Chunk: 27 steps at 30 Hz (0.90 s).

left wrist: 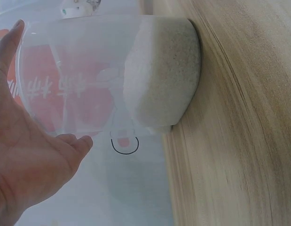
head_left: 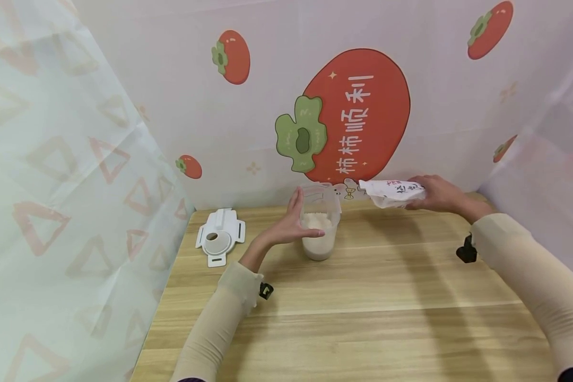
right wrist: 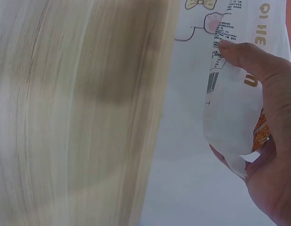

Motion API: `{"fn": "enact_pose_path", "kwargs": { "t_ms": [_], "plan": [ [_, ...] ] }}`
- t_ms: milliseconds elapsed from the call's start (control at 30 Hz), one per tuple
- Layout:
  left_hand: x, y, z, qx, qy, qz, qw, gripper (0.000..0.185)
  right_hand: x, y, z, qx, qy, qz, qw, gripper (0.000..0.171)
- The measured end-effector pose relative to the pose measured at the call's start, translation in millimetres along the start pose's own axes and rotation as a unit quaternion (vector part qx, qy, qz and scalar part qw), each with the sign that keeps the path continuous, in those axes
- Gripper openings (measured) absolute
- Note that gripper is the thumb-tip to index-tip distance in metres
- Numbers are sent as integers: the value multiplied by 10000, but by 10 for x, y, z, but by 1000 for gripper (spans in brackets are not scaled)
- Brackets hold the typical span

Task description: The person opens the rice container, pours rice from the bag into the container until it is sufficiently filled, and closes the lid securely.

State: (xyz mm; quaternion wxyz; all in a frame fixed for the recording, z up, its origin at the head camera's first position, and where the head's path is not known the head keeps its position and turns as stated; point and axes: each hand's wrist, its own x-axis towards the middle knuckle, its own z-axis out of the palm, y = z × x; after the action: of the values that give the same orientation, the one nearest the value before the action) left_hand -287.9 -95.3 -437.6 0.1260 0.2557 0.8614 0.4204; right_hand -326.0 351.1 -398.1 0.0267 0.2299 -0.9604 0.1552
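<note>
**Rice pouch held level beside the clear cup**

The right hand (head_left: 436, 193) grips a white printed plastic pouch (head_left: 393, 192), held level at two o'clock from the clear plastic cup of white rice (head_left: 319, 229). The left hand (head_left: 291, 223), fingers straight, rests against the cup's nine o'clock side on the wooden table (head_left: 387, 307).

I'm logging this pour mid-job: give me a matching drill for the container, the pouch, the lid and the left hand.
Things:
1 clear container
2 white pouch
3 white lid
4 left hand

States:
A lying flat at the table's left edge
B partly filled with white grains
C open beside the container
D gripped in the right hand

Pairs: 1-B, 2-D, 3-A, 4-C
</note>
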Motion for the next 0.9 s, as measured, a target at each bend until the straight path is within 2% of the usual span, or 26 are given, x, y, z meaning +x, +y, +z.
{"fn": "enact_pose_path", "kwargs": {
  "t_ms": [300,600,900],
  "plan": [
    [-3,3,0,-1,3,-38,10000,137,-89,154,4,131,-239,52,9996,74],
    [2,-16,4,8,22,-29,10000,138,-196,365,59,101,-270,33,9996,72],
    [-5,-7,-1,-20,7,7,10000,138,-279,563,135,48,-316,195,9993,71]
  ]
}}
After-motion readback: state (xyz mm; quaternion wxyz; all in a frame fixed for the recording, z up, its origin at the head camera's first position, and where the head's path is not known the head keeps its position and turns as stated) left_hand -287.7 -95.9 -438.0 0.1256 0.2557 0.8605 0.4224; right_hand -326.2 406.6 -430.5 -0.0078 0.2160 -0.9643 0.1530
